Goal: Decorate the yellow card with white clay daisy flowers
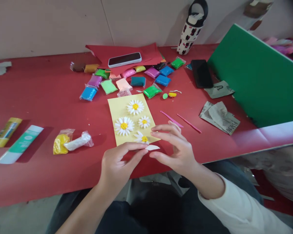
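Between thumb and forefinger, my left hand pinches a small white clay petal, pointed at its free end. To its right, my right hand is open, fingers curved and apart, touching nothing I can see. Just beyond both hands lies a pale yellow card bearing several daisies of white petals and yellow centres. The nearest daisy shows petals only on part of its rim, and my hands partly cover it. A pink modelling tool and a thin pink stick lie right of the card.
Several packets of coloured clay lie behind the card, near a phone on red sheets. On the left are a glue tube and a yellow clay packet. A green board, dark phone and tumbler stand or lie right.
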A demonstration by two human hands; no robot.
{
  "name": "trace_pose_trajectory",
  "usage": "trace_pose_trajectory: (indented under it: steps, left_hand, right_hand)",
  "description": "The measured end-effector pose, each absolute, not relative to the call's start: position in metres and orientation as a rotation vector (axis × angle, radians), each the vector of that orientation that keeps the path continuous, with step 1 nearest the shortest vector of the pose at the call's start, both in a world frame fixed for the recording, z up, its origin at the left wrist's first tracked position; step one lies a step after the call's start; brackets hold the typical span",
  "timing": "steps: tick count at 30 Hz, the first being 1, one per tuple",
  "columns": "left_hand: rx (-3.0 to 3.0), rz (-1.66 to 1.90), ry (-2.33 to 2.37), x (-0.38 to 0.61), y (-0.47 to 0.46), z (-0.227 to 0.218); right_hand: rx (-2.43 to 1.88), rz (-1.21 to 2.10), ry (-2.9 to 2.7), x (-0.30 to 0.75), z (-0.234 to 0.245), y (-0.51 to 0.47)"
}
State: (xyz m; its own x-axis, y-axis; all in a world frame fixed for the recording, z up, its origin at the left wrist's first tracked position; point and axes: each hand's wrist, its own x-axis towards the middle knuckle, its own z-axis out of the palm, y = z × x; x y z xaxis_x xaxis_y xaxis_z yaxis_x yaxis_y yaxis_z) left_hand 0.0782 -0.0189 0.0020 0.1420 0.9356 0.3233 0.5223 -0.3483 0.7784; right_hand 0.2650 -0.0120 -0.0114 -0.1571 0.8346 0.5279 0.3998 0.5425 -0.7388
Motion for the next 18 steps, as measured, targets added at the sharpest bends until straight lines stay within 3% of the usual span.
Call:
trace_pose_trajectory:
  steps: [18]
  left_hand:
    - [1.798, 1.079, 1.427, 0.0733, -0.0182, 0.0042]
  right_hand:
    - [-1.103, 0.523, -1.726, 0.2644, -0.0132, -0.0128]
